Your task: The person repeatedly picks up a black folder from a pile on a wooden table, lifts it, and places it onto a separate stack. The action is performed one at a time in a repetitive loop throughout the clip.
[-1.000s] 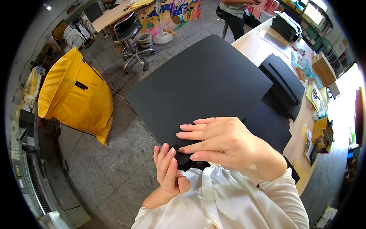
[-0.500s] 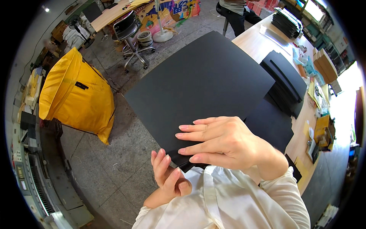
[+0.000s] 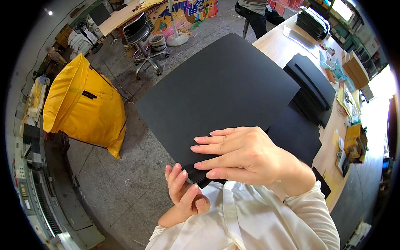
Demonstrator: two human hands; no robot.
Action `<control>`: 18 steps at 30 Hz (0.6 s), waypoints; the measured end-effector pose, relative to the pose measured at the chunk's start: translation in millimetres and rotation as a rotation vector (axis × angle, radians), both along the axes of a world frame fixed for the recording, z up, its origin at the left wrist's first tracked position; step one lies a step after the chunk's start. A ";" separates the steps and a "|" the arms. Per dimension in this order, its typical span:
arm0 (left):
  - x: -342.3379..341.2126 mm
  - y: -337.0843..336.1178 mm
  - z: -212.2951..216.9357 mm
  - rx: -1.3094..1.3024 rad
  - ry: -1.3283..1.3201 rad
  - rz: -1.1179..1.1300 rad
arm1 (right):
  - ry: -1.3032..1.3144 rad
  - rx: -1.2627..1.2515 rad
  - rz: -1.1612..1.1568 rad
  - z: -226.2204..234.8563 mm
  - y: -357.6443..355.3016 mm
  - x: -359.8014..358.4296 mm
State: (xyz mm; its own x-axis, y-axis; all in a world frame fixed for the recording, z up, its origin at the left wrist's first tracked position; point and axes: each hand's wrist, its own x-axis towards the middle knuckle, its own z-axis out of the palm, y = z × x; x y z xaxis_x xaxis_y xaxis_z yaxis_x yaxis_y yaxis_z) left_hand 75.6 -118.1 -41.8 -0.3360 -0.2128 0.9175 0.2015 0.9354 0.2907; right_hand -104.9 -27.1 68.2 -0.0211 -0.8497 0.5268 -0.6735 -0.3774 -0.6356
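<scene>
A large black sheet of card or board (image 3: pixel 221 83) spreads out in front of me, with its near corner close to my body. My right hand (image 3: pixel 246 156) lies on its near part, palm down, with the fingers stretched and a little apart. Beside the near left corner is my left hand (image 3: pixel 185 191), palm turned up, its fingers loosely bent and apart. Whether it touches the sheet's edge from below I cannot tell. Dark folded layers (image 3: pixel 204 181) show at that corner, partly hidden by my right hand.
On the right, a long wooden table (image 3: pixel 271 39) carries more black sheets (image 3: pixel 312 87), a black stack (image 3: pixel 312 25), brown boxes (image 3: pixel 355 68) and a yellow box (image 3: pixel 356 141). A yellow sack (image 3: pixel 87 108) stands left. Farther off are a wheeled chair (image 3: pixel 139 35) and a seated person (image 3: pixel 256 18).
Both hands and the black sheet keep almost the same place. Only a very slight shift of the whole view shows.
</scene>
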 end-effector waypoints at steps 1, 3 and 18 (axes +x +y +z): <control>-0.1 0.3 -0.6 0.002 0.003 0.001 | 0.000 -0.001 0.001 -0.3 -0.1 0.1; 0.2 0.6 -2.5 -0.005 0.014 0.004 | 0.000 -0.004 0.000 -0.8 0.3 0.2; 2.7 -0.3 -0.5 -0.018 -0.007 0.057 | -0.005 0.001 -0.003 -1.1 0.3 -0.5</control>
